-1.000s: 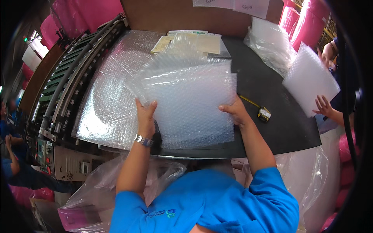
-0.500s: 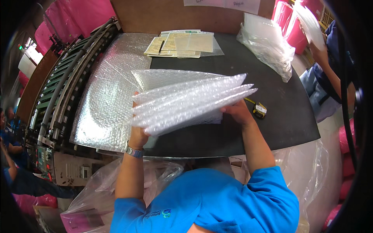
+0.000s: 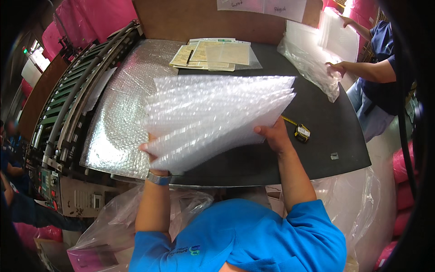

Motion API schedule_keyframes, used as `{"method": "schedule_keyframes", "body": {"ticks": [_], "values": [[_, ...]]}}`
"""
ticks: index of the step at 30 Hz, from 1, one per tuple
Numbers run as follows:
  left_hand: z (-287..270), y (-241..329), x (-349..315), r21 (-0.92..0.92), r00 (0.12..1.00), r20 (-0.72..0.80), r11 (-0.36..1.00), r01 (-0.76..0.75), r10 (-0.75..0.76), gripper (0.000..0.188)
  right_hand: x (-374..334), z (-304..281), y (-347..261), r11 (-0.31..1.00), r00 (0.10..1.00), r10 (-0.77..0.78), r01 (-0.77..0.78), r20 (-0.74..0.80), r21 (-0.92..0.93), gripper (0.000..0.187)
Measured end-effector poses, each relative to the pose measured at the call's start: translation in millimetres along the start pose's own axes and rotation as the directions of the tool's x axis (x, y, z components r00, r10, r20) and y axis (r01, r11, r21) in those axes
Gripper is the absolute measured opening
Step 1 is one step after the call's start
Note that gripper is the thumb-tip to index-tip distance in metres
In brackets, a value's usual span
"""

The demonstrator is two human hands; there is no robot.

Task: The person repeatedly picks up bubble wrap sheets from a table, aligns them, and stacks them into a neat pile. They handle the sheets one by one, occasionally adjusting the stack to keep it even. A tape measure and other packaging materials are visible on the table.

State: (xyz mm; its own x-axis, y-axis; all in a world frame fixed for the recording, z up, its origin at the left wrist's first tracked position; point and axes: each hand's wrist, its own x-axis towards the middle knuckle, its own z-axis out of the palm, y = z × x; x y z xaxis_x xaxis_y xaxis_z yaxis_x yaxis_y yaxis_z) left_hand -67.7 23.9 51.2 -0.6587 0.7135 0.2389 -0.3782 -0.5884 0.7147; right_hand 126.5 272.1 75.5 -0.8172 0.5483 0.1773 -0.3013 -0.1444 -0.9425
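Both hands hold a stack of clear bubble wrap sheets [image 3: 213, 118] above the dark table. Its layers are fanned apart along the left side and come together toward a corner at the right. My left hand [image 3: 149, 148] is closed on the lower left edge, mostly hidden behind the sheets, with the thumb showing. At the lower right edge my right hand [image 3: 274, 135] grips the stack, thumb on the near face and fingers behind. Just right of that hand lies a yellow and black tape measure [image 3: 302, 133] with some blade pulled out.
A bubble wrap layer [image 3: 113, 122] covers the table's left side, beside a roller conveyor [image 3: 72, 90]. Papers [image 3: 222, 56] lie at the back. At the right, a co-worker's hands [image 3: 336, 69] hold pale sheets at a clear plastic bag [image 3: 308, 68]. A small scrap [image 3: 334, 156] lies near the right edge.
The stack's near face has tilted up and its layers have spread wider, with my left hand a little lower. The co-worker's sheets moved left to the bag. A pale sheet now shows at the conveyor.
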Motion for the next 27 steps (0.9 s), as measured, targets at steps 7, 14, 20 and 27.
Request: {"method": "schedule_keyframes", "body": {"ticks": [7, 14, 20, 27], "values": [[36.8, 10.0, -14.3, 0.608, 0.985, 0.12, 0.775, -0.169, 0.121, 0.082, -8.3, -5.8, 15.7, 0.997, 0.999, -0.051, 0.051, 0.004, -0.051, 0.083], [24.9, 14.6, -33.7, 0.736, 0.988, 0.054, 0.663, -0.137, 0.144, 0.057, -21.6, -14.0, -0.3, 0.997, 0.988, 0.08, -0.081, 0.133, -0.002, 0.093], [28.9, -0.2, -36.6, 0.657, 0.997, -0.053, 0.754, -0.012, 0.062, 0.052, -30.5, -17.7, 17.7, 0.979, 0.995, 0.054, -0.036, 0.084, -0.202, 0.083], [12.2, -3.6, -31.5, 0.667, 0.985, -0.166, 0.732, 0.14, -0.037, 0.072, -14.9, -0.4, -0.3, 0.986, 0.996, 0.087, -0.082, 0.025, -0.147, 0.065]]}}
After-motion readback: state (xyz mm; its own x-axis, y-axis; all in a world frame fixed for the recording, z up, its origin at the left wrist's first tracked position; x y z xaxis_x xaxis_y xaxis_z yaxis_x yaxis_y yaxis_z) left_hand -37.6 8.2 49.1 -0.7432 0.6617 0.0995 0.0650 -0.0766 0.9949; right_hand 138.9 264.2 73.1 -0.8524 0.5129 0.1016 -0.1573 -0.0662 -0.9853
